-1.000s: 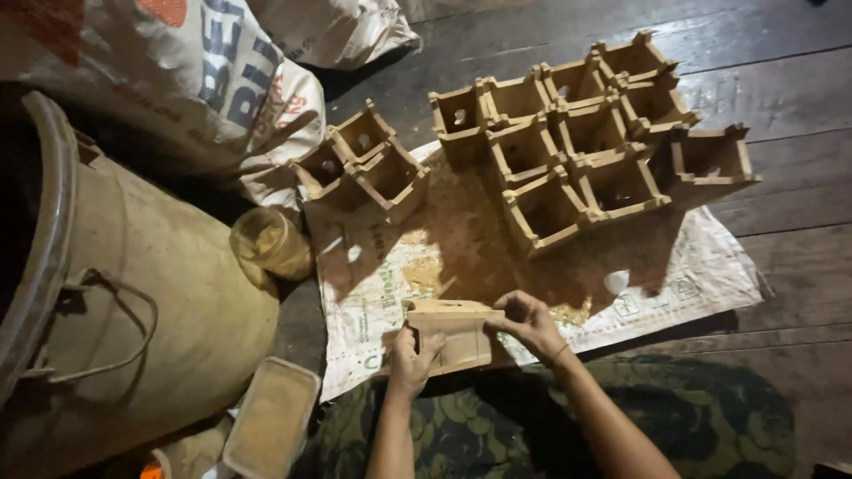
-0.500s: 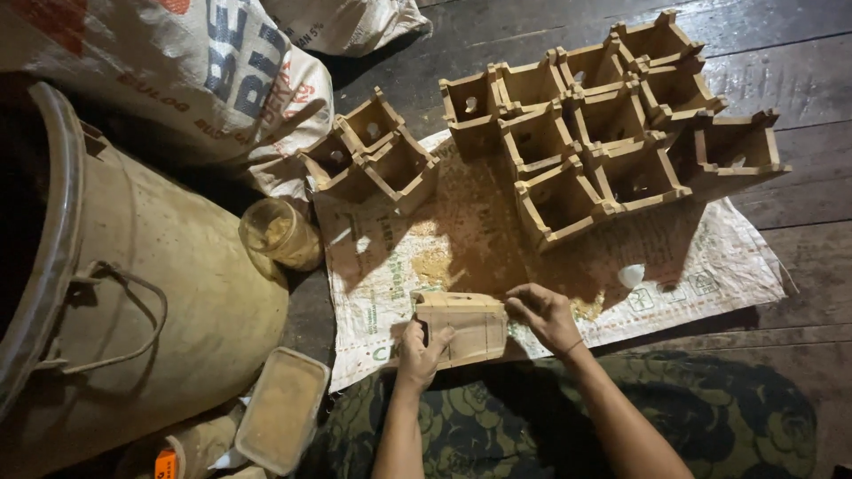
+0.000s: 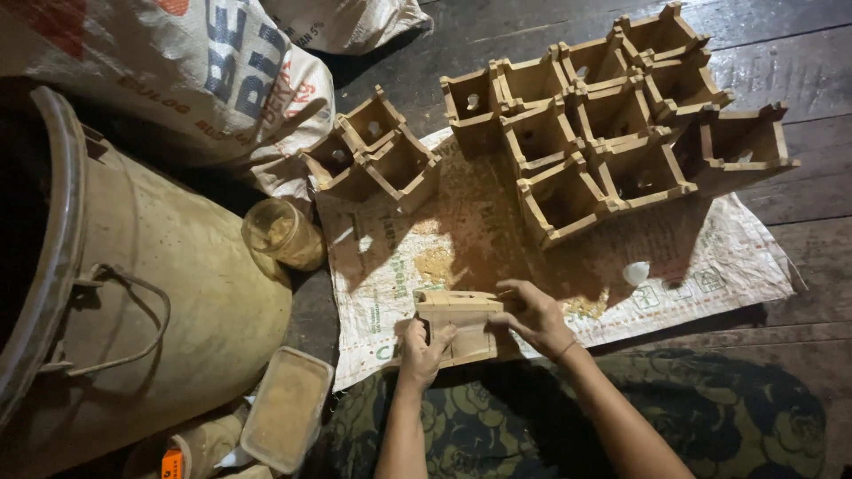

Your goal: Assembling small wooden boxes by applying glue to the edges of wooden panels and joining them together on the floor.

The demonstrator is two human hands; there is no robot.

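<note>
My left hand (image 3: 421, 345) and my right hand (image 3: 533, 314) both grip a small square wooden box (image 3: 459, 323) with notched corners, held just above the near edge of a printed woven sack sheet (image 3: 701, 266) spread on the floor. The left hand clasps its left side, the right hand its right side. Beyond it stand several finished wooden boxes (image 3: 603, 124) packed together, and a smaller cluster of three boxes (image 3: 373, 155) to the left. A little pile of sawdust (image 3: 435, 262) lies on the sheet just ahead of the held box.
A large dusty metal bucket (image 3: 169, 293) with a wire handle stands at left. Beside it are a glass jar (image 3: 282, 232), a rectangular plastic tub of powder (image 3: 286, 419), and stuffed sacks (image 3: 177, 80) behind. A small white cap (image 3: 635, 272) lies on the sheet. Dark floor planks (image 3: 799, 53) run on the right.
The view has shifted slightly, so everything sits a bit farther right and up. Both hands stay on the box, turning it only slightly.
</note>
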